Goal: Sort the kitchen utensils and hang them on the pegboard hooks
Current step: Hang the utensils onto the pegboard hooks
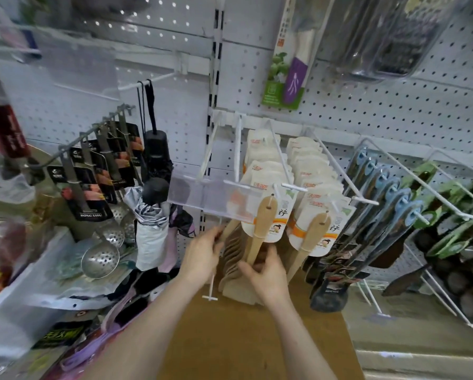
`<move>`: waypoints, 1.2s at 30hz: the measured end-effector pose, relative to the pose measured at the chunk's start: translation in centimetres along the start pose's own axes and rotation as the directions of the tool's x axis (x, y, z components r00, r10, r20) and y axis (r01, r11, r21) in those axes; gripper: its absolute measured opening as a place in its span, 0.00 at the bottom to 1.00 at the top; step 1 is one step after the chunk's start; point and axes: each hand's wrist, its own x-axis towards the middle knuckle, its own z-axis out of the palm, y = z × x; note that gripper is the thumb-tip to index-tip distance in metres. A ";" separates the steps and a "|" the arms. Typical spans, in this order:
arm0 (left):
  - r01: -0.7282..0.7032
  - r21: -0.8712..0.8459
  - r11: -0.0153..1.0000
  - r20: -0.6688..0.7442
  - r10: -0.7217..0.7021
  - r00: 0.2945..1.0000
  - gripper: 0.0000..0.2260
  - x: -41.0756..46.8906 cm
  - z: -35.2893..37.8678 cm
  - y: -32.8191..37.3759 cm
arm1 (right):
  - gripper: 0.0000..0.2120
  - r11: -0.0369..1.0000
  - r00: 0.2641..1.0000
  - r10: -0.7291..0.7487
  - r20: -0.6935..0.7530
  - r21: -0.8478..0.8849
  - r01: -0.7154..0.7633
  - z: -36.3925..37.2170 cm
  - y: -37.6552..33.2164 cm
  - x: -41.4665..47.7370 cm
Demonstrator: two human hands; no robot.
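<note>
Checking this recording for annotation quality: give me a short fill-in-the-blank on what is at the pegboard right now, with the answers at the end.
1. The left hand and the right hand both grip a bunch of bare ___ spatulas.
2. Immediately right of the carded spoons hang utensils with ___ handle tops.
3. The perforated skimmers hang on the ___ side of the view.
Missing words: wooden; blue; left.

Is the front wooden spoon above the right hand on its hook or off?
On. The white hook passes through the hole atop the wooden spoon, which hangs down with its card.
</note>
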 end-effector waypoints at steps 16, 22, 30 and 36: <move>-0.103 -0.107 0.989 -0.037 0.099 0.994 0.03 -4.6 -2.9 -1.6 | 0.06 1.000 0.997 -0.006 -0.077 -0.019 0.005 0.5 -0.2 -0.6; -0.072 -0.106 0.992 0.011 0.073 0.997 0.06 -6.3 -3.6 -1.1 | 0.08 0.998 0.995 -0.023 -0.095 -0.067 0.016 -0.5 0.4 -1.7; -0.089 -0.057 0.994 0.071 0.093 0.993 0.02 -7.3 -1.8 0.5 | 0.10 0.988 0.997 -0.039 -0.070 -0.154 0.028 -2.0 0.6 -2.2; -0.075 0.055 0.996 0.059 0.072 0.996 0.03 -6.0 0.7 1.0 | 0.14 0.977 0.999 -0.043 -0.020 -0.211 0.038 -2.6 0.8 -2.1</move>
